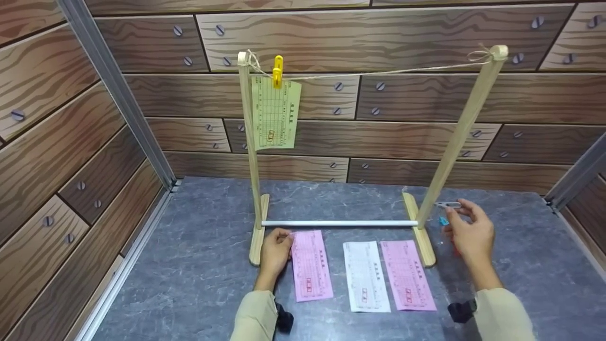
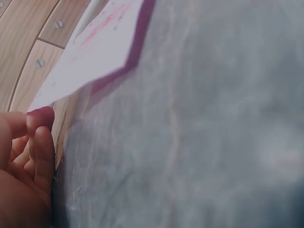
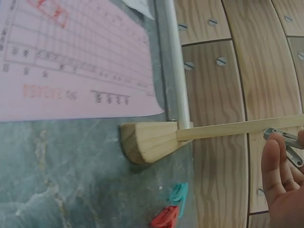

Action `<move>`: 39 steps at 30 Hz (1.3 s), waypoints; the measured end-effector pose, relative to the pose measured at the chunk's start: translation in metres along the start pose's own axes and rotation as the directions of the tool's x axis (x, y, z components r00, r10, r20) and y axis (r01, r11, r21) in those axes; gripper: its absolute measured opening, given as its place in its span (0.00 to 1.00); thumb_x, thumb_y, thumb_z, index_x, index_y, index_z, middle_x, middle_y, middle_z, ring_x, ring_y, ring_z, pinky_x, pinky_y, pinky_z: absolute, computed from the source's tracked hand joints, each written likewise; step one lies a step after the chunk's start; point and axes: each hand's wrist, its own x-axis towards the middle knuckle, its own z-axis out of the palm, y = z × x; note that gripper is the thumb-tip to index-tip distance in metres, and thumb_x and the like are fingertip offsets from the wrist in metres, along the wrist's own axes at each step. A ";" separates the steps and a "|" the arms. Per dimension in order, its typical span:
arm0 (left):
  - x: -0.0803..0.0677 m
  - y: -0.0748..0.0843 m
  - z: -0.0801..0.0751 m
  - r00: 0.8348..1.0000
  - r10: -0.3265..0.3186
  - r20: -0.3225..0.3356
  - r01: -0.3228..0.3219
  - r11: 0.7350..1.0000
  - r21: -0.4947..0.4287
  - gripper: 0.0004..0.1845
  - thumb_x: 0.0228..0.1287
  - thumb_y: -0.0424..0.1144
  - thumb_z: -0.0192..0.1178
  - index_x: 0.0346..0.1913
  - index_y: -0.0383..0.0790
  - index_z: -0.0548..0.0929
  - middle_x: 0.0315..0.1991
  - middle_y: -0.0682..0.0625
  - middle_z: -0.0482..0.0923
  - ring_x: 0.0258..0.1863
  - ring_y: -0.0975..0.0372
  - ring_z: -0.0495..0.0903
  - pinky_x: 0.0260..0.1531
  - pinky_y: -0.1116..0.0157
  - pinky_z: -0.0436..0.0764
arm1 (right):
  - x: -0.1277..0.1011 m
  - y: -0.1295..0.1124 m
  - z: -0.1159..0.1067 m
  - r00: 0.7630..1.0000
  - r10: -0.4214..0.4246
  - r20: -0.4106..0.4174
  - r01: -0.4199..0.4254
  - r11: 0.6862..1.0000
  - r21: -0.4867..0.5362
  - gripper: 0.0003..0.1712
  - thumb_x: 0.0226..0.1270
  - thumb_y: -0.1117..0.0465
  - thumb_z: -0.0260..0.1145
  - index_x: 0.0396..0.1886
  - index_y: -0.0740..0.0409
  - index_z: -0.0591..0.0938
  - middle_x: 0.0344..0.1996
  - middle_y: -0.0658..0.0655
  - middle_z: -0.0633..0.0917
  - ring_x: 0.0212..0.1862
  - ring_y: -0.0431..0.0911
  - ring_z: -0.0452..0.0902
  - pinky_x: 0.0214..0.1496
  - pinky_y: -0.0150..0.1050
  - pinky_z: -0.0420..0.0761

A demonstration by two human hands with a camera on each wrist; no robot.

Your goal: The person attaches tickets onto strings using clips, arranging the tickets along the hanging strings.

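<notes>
The left hand is pinching the top corner of a pink slip lying near the worktop's front edge; the right hand is gripping a grey clip beside the rack's right post

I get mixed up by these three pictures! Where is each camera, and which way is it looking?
Head: on the person's head, looking forward and down at the wooden rack, paper slips, left hand and right hand.
Left wrist: low beside the left hand, facing the lifted pink slip; fingers show.
Right wrist: by the right hand, facing the rack's foot and grey clip.
Shared: head and right wrist both show the clip.
</notes>
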 end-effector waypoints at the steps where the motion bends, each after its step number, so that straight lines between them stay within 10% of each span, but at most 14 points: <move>1: 0.000 0.000 0.000 1.000 0.003 -0.002 -0.003 1.000 -0.001 0.03 0.68 0.27 0.59 0.39 0.30 0.81 0.22 0.49 0.77 0.16 0.64 0.73 0.16 0.70 0.73 | 0.000 -0.002 0.000 1.000 -0.009 -0.007 0.009 1.000 0.010 0.28 0.72 0.57 0.66 0.67 0.64 0.74 0.37 0.41 0.81 0.21 0.36 0.81 0.24 0.31 0.82; 6: 0.001 0.002 -0.001 1.000 0.009 -0.007 -0.009 1.000 -0.003 0.05 0.70 0.28 0.56 0.39 0.30 0.81 0.22 0.50 0.77 0.15 0.64 0.73 0.15 0.70 0.73 | 0.004 -0.014 0.002 0.998 -0.033 -0.057 0.041 0.989 0.144 0.24 0.71 0.64 0.66 0.64 0.65 0.76 0.35 0.42 0.81 0.20 0.35 0.80 0.24 0.29 0.81; 13: -0.001 0.008 -0.001 1.000 0.003 0.004 -0.003 0.999 -0.041 0.05 0.70 0.29 0.56 0.39 0.31 0.82 0.21 0.50 0.76 0.13 0.63 0.73 0.12 0.69 0.72 | 0.006 -0.026 0.002 0.992 -0.101 -0.071 0.123 0.879 0.461 0.13 0.69 0.71 0.66 0.51 0.56 0.82 0.32 0.56 0.81 0.20 0.41 0.82 0.22 0.32 0.82; 39: 0.002 0.068 0.005 0.987 0.150 0.058 -0.146 0.987 -0.065 0.06 0.72 0.32 0.59 0.39 0.33 0.83 0.26 0.50 0.74 0.23 0.63 0.73 0.21 0.68 0.75 | -0.005 -0.075 0.006 0.946 -0.316 0.079 0.222 0.803 0.553 0.20 0.71 0.73 0.63 0.60 0.77 0.76 0.31 0.60 0.80 0.22 0.45 0.82 0.25 0.37 0.83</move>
